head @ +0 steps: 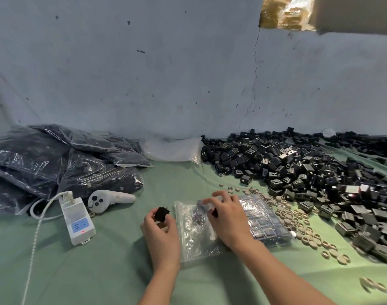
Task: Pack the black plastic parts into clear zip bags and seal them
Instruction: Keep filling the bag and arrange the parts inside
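Black part (161, 214), likely light and rigid, is sitting pinched in left hand (161, 235); right hand (228, 219) is gripping the limp, slippery-looking zip bag (193, 241) at its mouth.

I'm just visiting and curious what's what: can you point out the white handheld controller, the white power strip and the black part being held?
white controller (114, 198), head view, middle of its handle.
white power strip (76, 216), head view, top face.
black part (162, 214), head view, its top, in the left hand (161, 235).
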{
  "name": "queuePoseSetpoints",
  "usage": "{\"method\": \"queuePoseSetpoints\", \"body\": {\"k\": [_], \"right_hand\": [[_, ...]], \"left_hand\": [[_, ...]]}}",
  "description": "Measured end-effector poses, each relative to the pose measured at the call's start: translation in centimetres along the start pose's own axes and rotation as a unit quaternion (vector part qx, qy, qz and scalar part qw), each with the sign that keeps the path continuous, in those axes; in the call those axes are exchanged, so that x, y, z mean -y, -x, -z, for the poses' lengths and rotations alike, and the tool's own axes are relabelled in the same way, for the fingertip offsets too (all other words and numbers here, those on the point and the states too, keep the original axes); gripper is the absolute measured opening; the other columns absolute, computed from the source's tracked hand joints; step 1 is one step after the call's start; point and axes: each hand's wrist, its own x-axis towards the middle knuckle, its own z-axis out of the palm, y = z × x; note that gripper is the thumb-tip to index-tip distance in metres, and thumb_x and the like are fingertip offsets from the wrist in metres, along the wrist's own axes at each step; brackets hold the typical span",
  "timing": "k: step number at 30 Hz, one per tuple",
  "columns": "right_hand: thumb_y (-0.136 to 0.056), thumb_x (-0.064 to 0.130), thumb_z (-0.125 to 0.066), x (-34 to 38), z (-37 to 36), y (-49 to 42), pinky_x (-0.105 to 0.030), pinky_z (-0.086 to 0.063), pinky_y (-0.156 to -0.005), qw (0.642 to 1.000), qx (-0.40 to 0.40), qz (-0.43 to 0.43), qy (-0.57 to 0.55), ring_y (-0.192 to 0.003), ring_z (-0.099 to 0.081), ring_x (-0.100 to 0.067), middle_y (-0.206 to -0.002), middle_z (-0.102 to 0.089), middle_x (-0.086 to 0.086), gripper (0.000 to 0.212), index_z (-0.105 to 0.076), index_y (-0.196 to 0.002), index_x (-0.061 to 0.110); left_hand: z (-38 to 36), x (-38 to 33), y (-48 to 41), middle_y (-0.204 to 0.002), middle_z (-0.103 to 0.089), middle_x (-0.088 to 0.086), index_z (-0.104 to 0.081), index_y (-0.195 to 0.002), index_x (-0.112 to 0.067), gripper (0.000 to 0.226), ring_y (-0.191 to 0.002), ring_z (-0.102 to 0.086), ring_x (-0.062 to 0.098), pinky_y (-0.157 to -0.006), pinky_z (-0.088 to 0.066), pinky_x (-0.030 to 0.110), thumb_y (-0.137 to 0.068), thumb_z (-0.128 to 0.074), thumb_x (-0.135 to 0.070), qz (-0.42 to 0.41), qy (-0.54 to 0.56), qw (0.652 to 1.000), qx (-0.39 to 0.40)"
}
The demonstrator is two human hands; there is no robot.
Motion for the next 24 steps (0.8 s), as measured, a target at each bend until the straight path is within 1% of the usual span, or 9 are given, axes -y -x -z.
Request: {"method": "queuePoseSetpoints", "body": {"k": [2,4,5,8,11,15,18,20,24], "right_hand": [[-0.093,0.034,-0.063,-1.6,0.6,-0.4,-0.033,-0.043,-0.103,0.999,0.006,-0.036,0.020,-0.117,-0.046,-0.020,-0.131,-0.053,0.008,0.027,-0.064,-0.120,0.034],[-0.094,0.035,-0.060,-3.1,1.0,-0.6,-0.035,-0.040,-0.104,0.996,0.012,-0.082,0.031,-0.119,-0.044,-0.021,-0.131,-0.052,0.007,0.027,-0.061,-0.121,0.034],[-0.095,0.037,-0.058,-3.7,1.1,-0.6,-0.036,-0.038,-0.104,0.994,0.022,-0.104,0.040,-0.121,-0.043,-0.021,-0.132,-0.051,0.006,0.027,-0.060,-0.122,0.033],[-0.100,0.043,-0.047,-4.9,0.6,0.3,-0.038,-0.035,-0.105,0.986,0.055,-0.139,0.077,-0.121,-0.044,-0.022,-0.132,-0.051,0.005,0.029,-0.056,-0.125,0.032],[-0.102,0.046,-0.040,-5.4,0.1,0.9,-0.037,-0.039,-0.105,0.987,0.047,-0.152,0.035,-0.116,-0.044,-0.018,-0.129,-0.053,0.005,0.028,-0.056,-0.120,0.033],[-0.099,0.050,-0.044,-5.6,0.2,0.6,-0.041,-0.039,-0.109,0.986,0.049,-0.157,0.005,-0.121,-0.042,-0.018,-0.129,-0.050,0.006,0.026,-0.058,-0.114,0.033],[-0.098,0.047,-0.046,-5.7,0.1,0.7,-0.041,-0.038,-0.111,0.987,0.049,-0.154,-0.005,-0.124,-0.041,-0.017,-0.130,-0.049,0.007,0.024,-0.058,-0.113,0.033],[-0.098,0.046,-0.046,-5.8,0.0,0.8,-0.040,-0.038,-0.111,0.987,0.052,-0.155,-0.006,-0.124,-0.040,-0.016,-0.131,-0.048,0.007,0.023,-0.057,-0.114,0.033],[-0.098,0.044,-0.044,-5.8,0.0,0.8,-0.039,-0.039,-0.110,0.987,0.043,-0.155,-0.001,-0.123,-0.041,-0.015,-0.130,-0.048,0.009,0.024,-0.057,-0.114,0.032]], "left_hand": [[0.0,-0.1,0.1,-0.125,-0.042,0.009,-0.054,-0.126,-0.007,0.032,-0.089,-0.060,0.026,-0.083,-0.045,0.026,-0.094,-0.056,-0.003,-0.003,-0.024,1.000,0.001],[-0.1,-0.2,0.2,-0.128,-0.044,0.013,-0.056,-0.125,-0.005,0.035,-0.095,-0.059,0.031,-0.091,-0.047,0.034,-0.092,-0.055,0.004,-0.016,-0.056,0.998,0.006],[-0.2,-0.2,0.3,-0.128,-0.045,0.014,-0.058,-0.124,-0.005,0.035,-0.097,-0.059,0.033,-0.093,-0.046,0.035,-0.091,-0.055,0.006,-0.024,-0.077,0.997,0.011],[-0.2,0.4,0.2,-0.125,-0.050,0.014,-0.062,-0.119,-0.006,0.035,-0.103,-0.058,0.034,-0.090,-0.041,0.030,-0.088,-0.056,0.008,-0.046,-0.126,0.990,0.034],[-0.1,1.1,-0.1,-0.123,-0.055,0.011,-0.063,-0.120,-0.010,0.036,-0.110,-0.052,0.031,-0.097,-0.039,0.035,-0.088,-0.057,0.005,-0.072,-0.187,0.977,0.074],[-0.2,1.4,-0.1,-0.122,-0.062,0.010,-0.063,-0.124,-0.009,0.039,-0.112,-0.049,0.030,-0.102,-0.037,0.037,-0.087,-0.058,0.002,-0.096,-0.245,0.958,0.118],[-0.4,1.1,0.2,-0.124,-0.063,0.010,-0.060,-0.127,-0.008,0.038,-0.115,-0.048,0.030,-0.103,-0.037,0.038,-0.090,-0.054,-0.003,-0.089,-0.256,0.955,0.118],[-0.5,0.9,0.3,-0.123,-0.064,0.011,-0.061,-0.124,-0.008,0.033,-0.116,-0.048,0.029,-0.102,-0.037,0.038,-0.093,-0.051,-0.007,-0.075,-0.240,0.961,0.111],[-0.6,0.5,0.5,-0.121,-0.063,0.010,-0.058,-0.124,-0.009,0.031,-0.117,-0.047,0.027,-0.103,-0.036,0.038,-0.095,-0.053,-0.019,-0.070,-0.238,0.962,0.113]]}}
